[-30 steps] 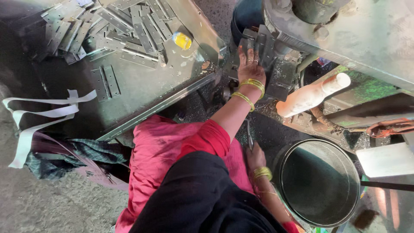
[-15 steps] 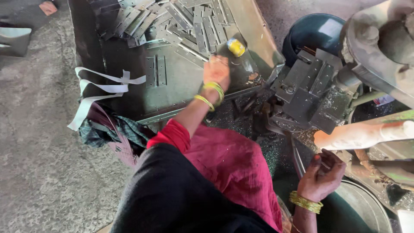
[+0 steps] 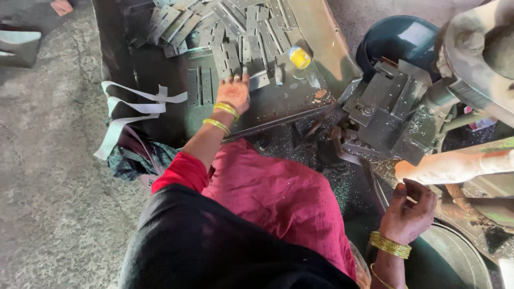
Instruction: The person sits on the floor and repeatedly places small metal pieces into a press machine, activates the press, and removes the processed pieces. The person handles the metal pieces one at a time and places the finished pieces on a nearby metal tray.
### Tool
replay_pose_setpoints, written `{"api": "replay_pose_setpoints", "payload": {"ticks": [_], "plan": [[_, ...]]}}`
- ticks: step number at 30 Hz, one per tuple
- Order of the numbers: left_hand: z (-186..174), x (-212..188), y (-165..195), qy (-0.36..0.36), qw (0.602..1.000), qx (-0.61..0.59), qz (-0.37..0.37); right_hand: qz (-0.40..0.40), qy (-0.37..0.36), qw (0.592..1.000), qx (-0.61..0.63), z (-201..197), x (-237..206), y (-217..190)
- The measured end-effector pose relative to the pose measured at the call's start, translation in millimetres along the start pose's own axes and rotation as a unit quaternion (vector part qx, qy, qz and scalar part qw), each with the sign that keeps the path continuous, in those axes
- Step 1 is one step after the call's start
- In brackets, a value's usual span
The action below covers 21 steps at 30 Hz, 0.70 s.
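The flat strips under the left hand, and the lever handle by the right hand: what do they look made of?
The flat strips look like bare grey metal: dull sheen, punched holes, hinge-like shape. The left hand rests on them. The lever handle by the right hand looks like pale rounded wood, worn smooth, though plastic cannot be ruled out.

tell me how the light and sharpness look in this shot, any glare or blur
Head view: daylight falls on the metal tray and its hinge plates, which show mild glare; the left hand is fairly sharp; the right hand sits in dimmer shade; the machine at right is slightly soft, with wide-angle bending at the edges.
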<state>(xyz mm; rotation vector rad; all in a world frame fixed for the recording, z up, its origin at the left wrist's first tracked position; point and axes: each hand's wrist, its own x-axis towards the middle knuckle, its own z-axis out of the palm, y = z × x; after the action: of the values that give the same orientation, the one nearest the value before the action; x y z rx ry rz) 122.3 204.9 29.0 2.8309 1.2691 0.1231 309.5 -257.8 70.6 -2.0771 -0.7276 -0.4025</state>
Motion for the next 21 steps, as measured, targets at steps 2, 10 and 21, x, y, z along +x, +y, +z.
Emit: {"api": "replay_pose_setpoints", "payload": {"ticks": [2, 10, 21], "plan": [[1, -19, 3, 0.051, 0.997, -0.05, -0.031, -0.002, -0.007, 1.0, 0.009, -1, 0, -1], [-51, -37, 39, 0.082, 0.95, -0.293, -0.07, 0.001, 0.016, 0.997, 0.078, -6, 1, -10], [-8, -102, 357, 0.233, 0.903, -0.047, 0.357, 0.046, -0.012, 0.998, 0.049, -15, 1, -11]]}}
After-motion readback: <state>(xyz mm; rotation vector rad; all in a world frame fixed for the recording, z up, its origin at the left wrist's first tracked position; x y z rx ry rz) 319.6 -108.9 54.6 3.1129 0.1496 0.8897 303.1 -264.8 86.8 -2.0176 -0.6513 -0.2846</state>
